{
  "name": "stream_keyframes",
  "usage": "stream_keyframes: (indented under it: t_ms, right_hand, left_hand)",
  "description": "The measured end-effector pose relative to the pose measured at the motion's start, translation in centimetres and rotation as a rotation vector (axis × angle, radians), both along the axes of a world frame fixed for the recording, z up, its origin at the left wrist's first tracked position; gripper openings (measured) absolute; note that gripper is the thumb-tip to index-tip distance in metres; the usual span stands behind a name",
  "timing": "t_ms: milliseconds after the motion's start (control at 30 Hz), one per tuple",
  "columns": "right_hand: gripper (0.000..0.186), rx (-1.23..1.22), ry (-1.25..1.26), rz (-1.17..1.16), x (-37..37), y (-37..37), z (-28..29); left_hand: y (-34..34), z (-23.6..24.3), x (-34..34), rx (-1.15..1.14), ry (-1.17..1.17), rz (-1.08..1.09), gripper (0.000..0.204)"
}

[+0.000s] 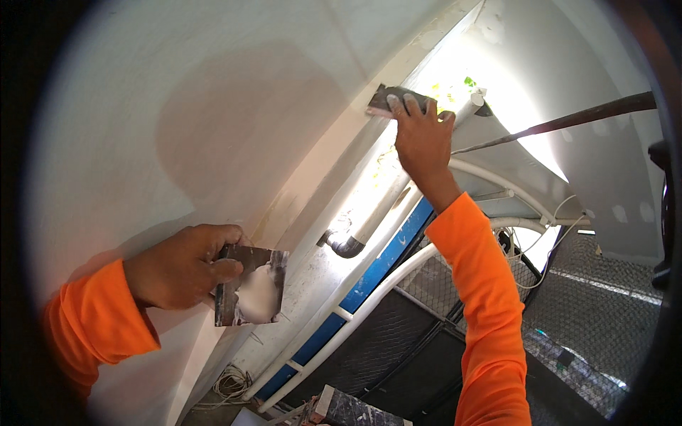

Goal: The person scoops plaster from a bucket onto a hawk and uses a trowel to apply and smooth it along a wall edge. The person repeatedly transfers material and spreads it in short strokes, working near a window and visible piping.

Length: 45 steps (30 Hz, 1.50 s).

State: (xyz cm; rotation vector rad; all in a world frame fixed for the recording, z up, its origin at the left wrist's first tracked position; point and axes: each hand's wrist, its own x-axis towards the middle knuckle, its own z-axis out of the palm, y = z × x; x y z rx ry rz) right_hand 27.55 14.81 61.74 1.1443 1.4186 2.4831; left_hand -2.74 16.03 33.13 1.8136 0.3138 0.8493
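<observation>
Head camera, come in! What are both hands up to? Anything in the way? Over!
Left hand: dark plate, white paste on it. Right hand: dark flat tool, up by pale wall. Dark pole beyond right hand; doesn't look blocking.

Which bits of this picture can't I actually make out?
In the head view:
1. Some fingers of the left hand: hidden behind the paste-bearing plate.
2. Part of the dark plate: covered by fingers of the right hand.
3. The dark, marbled block: cut off by the lower edge.
4. What the green patches are: too small, washed out by glare.
</observation>
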Motion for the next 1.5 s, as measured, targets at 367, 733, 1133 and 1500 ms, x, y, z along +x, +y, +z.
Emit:
stream_keyframes:
  t_ms: [367,733,1133,1500]
  right_hand:
    - [0.051,-0.218,0.079,0.143,-0.8,-4.0,-8.6]
    - [0.033,-0.231,0.696,0.837,2.0,0.6,5.7]
    - [0.044,-0.875,0.509,0.307,6.9,-6.3,-20.5]
    - [0.032,-1.085,1.764,0.86,17.3,-16.4,-31.3]
  left_hand:
    - [0.6,-0.5,0.1,0.051,0.031,0.014,0.017]
    - [0.3,-0.4,0.2,-0.002,0.046,0.049,0.019]
    - [0.2,-0.5,0.1,0.004,0.046,0.099,0.02]
    - [-1.8,-3.2,-1.8,-0.177,-0.045,0.231,0.039]
